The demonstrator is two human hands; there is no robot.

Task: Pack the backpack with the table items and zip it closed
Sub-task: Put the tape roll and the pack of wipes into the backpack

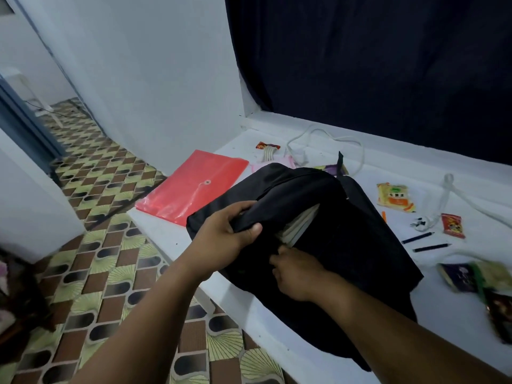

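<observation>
A black backpack (332,234) lies on the white table (277,322), its main opening gaping and showing pale paper or a book (297,227) inside. My left hand (225,232) grips the upper flap of the opening and holds it up. At the lower end of the opening, my right hand (295,273) pinches the bag's edge; whether it holds the zipper pull I cannot tell. A red plastic envelope (191,187) lies to the left of the bag. Snack packets (394,199) (453,225), two dark pens (424,242) and a white cable (327,145) lie around it.
More packets (476,275) lie at the right edge, with a dark one (501,317) below. A white plug (418,223) sits near the pens. A dark curtain (388,65) hangs behind the table. Patterned floor tiles (110,273) spread to the left.
</observation>
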